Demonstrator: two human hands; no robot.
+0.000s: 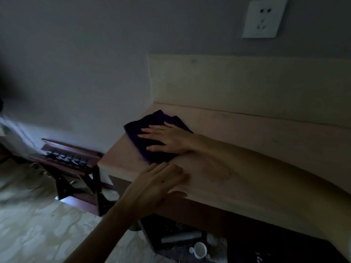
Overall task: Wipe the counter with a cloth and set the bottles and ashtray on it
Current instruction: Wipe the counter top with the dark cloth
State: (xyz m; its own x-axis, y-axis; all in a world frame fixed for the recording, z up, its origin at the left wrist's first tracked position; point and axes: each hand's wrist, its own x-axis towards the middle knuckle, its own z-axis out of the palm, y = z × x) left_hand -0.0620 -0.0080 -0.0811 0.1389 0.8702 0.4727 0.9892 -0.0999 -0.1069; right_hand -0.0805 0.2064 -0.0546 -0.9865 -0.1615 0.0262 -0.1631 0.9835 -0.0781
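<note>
I see my right hand (167, 138) lying flat with fingers straight and spread, pressing the folded dark purple cloth (152, 137) onto the pale wooden worktop (247, 149) near its left end, fingers pointing toward 9 o'clock. My left hand (161, 179) rests open on the worktop's front edge, fingertips just beside the cloth's near corner. The cloth's long axis runs roughly 11 to 5 o'clock; no writing is readable.

White wall socket (264, 18) at 1 o'clock on the grey wall (85, 54). Dark wood rack (74, 164) at 9 o'clock w/ a row of small dark items on top, too dim to ID. Pale patterned floor (47, 230) at 7–8. White cup (199, 249) & a pale tube (181, 237) at 5–6, lying low in shadow.
</note>
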